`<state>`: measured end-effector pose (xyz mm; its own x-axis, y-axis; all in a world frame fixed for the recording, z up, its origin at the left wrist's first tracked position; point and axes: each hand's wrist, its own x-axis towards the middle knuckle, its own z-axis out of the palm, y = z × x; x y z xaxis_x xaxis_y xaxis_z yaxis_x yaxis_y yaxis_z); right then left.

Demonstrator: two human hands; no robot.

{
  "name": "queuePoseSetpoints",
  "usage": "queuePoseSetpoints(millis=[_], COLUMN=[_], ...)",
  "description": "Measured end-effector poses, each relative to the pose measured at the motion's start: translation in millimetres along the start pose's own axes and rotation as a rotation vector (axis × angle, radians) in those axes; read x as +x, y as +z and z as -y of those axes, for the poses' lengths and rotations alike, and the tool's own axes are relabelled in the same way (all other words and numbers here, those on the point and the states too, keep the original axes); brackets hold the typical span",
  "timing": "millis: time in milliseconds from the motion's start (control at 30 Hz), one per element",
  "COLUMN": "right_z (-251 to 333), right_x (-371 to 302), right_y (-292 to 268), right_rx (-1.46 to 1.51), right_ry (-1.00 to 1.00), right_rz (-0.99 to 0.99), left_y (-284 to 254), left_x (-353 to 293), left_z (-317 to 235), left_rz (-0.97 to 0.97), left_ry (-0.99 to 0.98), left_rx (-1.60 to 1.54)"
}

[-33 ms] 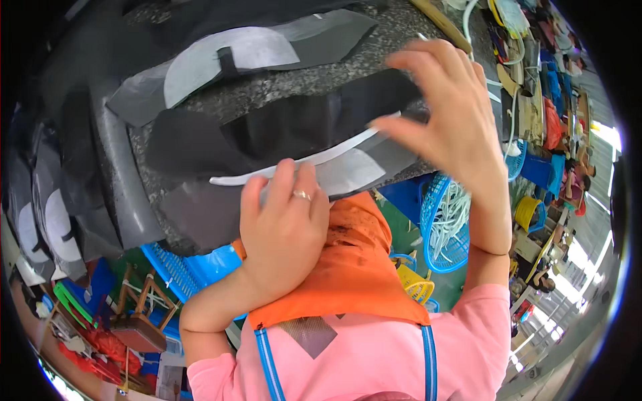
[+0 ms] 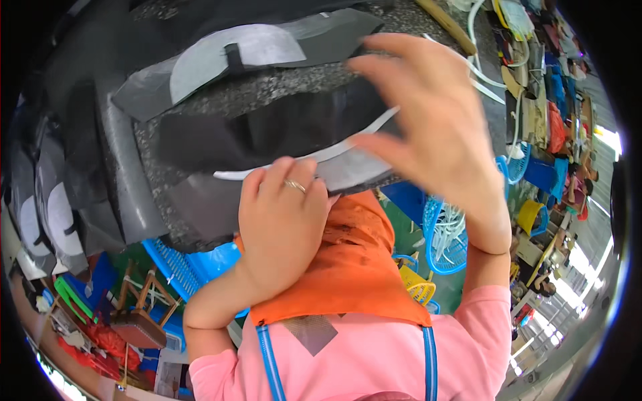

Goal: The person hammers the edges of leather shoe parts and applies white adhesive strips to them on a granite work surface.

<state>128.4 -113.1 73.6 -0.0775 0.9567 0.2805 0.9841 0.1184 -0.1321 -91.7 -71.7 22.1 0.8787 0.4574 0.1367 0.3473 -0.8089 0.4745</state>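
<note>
My left hand (image 2: pixel 279 224), wearing a ring, lies with its fingers on a thin white strip (image 2: pixel 334 150) and the near edge of a dark sheet piece (image 2: pixel 281 130). The strip runs in a curve along that edge, over a grey-and-light patch (image 2: pixel 358 167). My right hand (image 2: pixel 438 123) is blurred by motion, its fingers spread above the right part of the dark piece. Its thumb is over the strip; whether it touches cannot be made out. Beyond lies another dark piece (image 2: pixel 334 40) with a pale half-round patch (image 2: pixel 200 65).
The speckled stone worktop (image 2: pixel 157 130) carries a wooden stick (image 2: pixel 447 25) at the far right. More dark pieces (image 2: pixel 60 194) hang at the left. A blue basket (image 2: pixel 431 250) of white strips stands right of my orange apron (image 2: pixel 334 281); a wooden stool (image 2: pixel 140 327) is lower left.
My right hand has moved left over the dark piece, its thumb farther along the strip. My left hand stays nearly in place.
</note>
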Motion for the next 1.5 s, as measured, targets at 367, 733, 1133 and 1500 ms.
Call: queuePoseSetpoints(millis=[367,733,1133,1500], right_z=[84.5,81.8,77.9,28.4], right_x=[-6.0,-25.6,-14.8,-61.1], right_y=[31.3,57.2,41.4,6.9], right_rx=[0.461,0.287,0.362,-0.144], right_ry=[-0.097,-0.388,-0.353,-0.034], right_rz=[0.193,0.24,0.252,0.196], left_y=[23.3,-28.1,-45.7,3.9], left_x=[-82.3,-55.9,-46.0,8.9], left_z=[51.9,80.6,35.3,0.4], left_rz=[-0.258,-0.342,-0.067,-0.084], left_ry=[-0.024,-0.056,-0.041,-0.065], left_rx=[0.181,-0.204,-0.142,-0.258])
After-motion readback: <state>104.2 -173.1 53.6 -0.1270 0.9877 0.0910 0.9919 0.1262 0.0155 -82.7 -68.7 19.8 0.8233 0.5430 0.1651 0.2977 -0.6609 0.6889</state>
